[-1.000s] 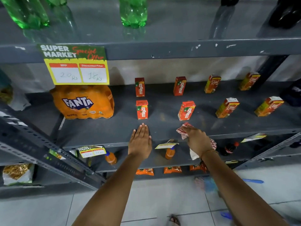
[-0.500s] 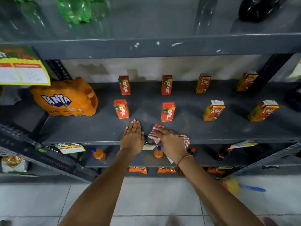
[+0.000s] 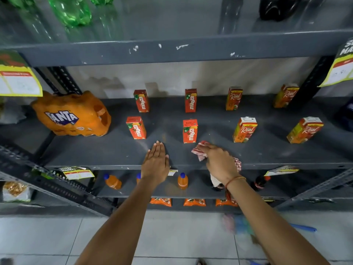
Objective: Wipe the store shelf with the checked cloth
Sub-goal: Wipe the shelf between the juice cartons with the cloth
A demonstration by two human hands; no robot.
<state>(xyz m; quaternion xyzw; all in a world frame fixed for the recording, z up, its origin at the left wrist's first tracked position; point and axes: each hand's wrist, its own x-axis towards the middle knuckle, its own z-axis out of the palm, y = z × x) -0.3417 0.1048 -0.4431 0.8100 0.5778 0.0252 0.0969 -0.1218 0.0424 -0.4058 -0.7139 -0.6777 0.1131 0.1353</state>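
- A grey metal rack fills the view, standing on a pale tiled floor [image 3: 47, 234] against a whitish wall [image 3: 172, 77]; its upper board carries green bottles [image 3: 70, 11] and a dark bottle [image 3: 277, 7].
- The middle shelf [image 3: 105, 152] is dark grey and scuffed, with bare stretches between the goods.
- A shrink-wrapped orange pack of Fanta [image 3: 71, 114] sits at the shelf's left end.
- Four red Maaza cartons [image 3: 190, 131] stand upright in two rows at the centre; four Real cartons [image 3: 244, 129] stand to their right, the front ones tilted.
- Yellow price tags [image 3: 19, 81] hang from the upper board's edge at far left and far right.
- Lower shelves hold small orange bottles [image 3: 182, 180] and orange packets [image 3: 194, 202].
- The left hand [image 3: 155, 163] lies flat on the shelf's front edge — fingers straight and together, holding nothing.
- The right hand [image 3: 219, 162] presses down on the checked cloth [image 3: 199, 153], fingers bent over it.
- The cloth — red and white — is bunched under that hand near the shelf's front, just in front of the nearer Maaza carton; one end shows past the fingertips, another hangs over the edge by the wrist.
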